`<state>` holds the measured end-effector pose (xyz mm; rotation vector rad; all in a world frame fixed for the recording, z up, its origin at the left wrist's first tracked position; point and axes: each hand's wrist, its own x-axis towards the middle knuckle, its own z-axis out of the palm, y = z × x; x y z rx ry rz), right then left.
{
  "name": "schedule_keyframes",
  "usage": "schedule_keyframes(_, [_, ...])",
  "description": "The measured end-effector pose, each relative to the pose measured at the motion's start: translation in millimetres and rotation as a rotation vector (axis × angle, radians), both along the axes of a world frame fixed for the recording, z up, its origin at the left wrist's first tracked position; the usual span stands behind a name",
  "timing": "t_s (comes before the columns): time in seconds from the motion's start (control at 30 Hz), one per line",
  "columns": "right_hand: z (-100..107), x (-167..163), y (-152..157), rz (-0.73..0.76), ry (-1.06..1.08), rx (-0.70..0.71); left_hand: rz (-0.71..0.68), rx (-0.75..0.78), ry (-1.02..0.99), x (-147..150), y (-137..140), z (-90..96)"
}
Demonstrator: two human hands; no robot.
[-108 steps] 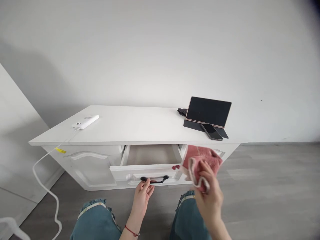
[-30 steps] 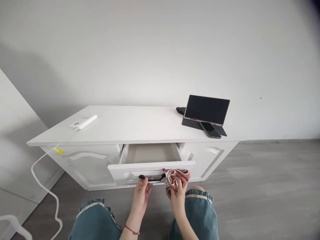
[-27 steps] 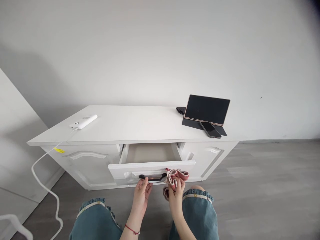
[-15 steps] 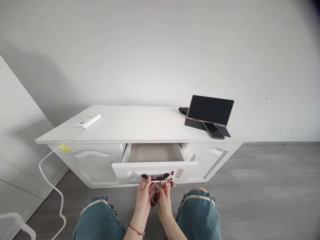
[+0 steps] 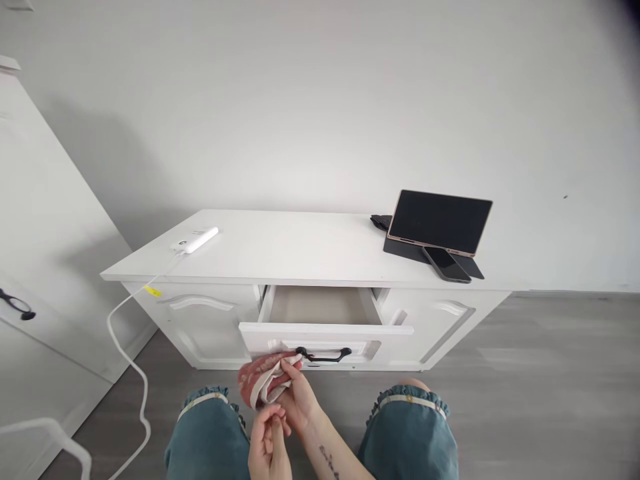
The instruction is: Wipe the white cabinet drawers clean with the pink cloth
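A red-and-white patterned cloth (image 5: 255, 381) hangs bunched in my right hand (image 5: 299, 399), just left of the black drawer handle (image 5: 325, 358). My right thumb and fingers pinch its pale edge. Below the cloth and close to it, my left hand (image 5: 270, 437) is curled closed, and I see nothing in its fingers. The white drawer (image 5: 325, 329) stands pulled out of the cabinet; the part of its inside that shows is bare.
On the white cabinet top (image 5: 290, 247) stand a dark-screened tablet (image 5: 440, 222), a phone (image 5: 447, 265) and a white device (image 5: 197, 240) with a cable (image 5: 127, 353) trailing down at left. A tall white cupboard (image 5: 50, 233) is at far left. My knees flank my hands.
The cloth has moved from the handle's right end to its left side, held in my right hand. My left hand has come away from the handle, down towards me. The view has shifted slightly left.
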<state>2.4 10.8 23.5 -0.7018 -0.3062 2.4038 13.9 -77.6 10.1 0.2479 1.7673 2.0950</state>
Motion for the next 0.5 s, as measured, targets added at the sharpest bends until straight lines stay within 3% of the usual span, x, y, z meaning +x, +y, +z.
schedule_keyframes(0.07, [13.0, -8.2, -2.0, 0.019, 0.039, -0.042, 0.038, 0.001, -0.006, -2.3, -4.2, -8.6])
schedule_keyframes(0.2, [35.3, -15.2, -9.2, -0.127, 0.006, 0.059, 0.023, -0.042, -0.048, -14.4, -4.8, -24.3])
schedule_keyframes(0.33, [40.1, -12.9, -15.8, -0.287, -0.161, 0.165, 0.001, -0.032, -0.205, -22.7, -1.9, -35.3])
schedule_keyframes(0.5, [49.2, 2.2, -17.2, -0.348, -0.179, 0.154, -0.122, -0.182, -0.375, -24.7, 1.4, -45.4])
